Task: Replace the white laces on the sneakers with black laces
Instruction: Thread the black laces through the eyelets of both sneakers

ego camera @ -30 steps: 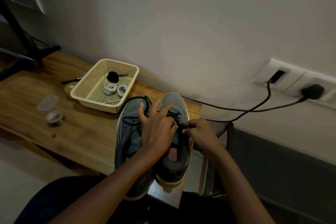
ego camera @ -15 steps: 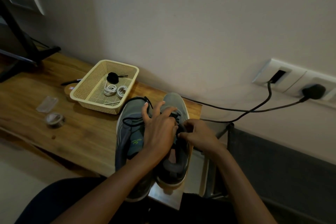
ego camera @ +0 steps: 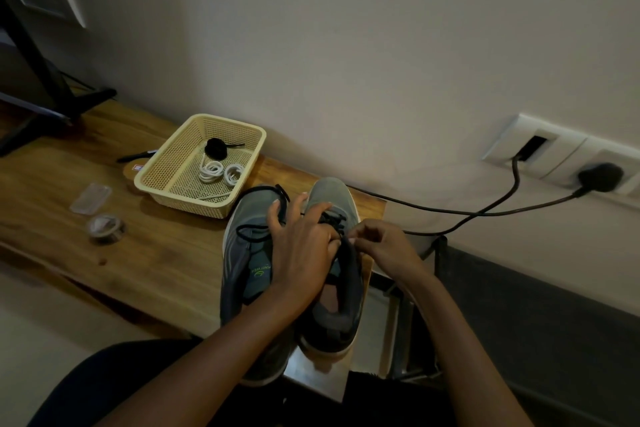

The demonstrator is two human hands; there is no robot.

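Note:
Two grey sneakers stand side by side at the near right end of the wooden table (ego camera: 156, 253), toes toward the wall. The left sneaker (ego camera: 244, 253) carries a loose black lace (ego camera: 256, 230) looping over its toe. My left hand (ego camera: 301, 246) lies across both shoes with fingers spread, pressing on the right sneaker (ego camera: 334, 308) and its black lace (ego camera: 334, 220). At that shoe's right eyelets my right hand (ego camera: 384, 246) pinches the black lace. A cream basket (ego camera: 173, 180) holds two coiled white laces (ego camera: 221, 172) and a rolled black lace (ego camera: 216, 148).
A tape roll (ego camera: 105, 227) and a clear plastic piece (ego camera: 90, 198) lie on the table's left. A pen (ego camera: 135, 156) lies behind the basket. Black stand legs (ego camera: 52, 94) are at far left. Two black cables (ego camera: 485, 211) run from wall sockets (ego camera: 568, 163). A dark chair (ego camera: 519, 305) stands right.
My right hand has shifted slightly left and up along the right sneaker's lace. My left hand has stayed on the shoes, its fingers a little more spread.

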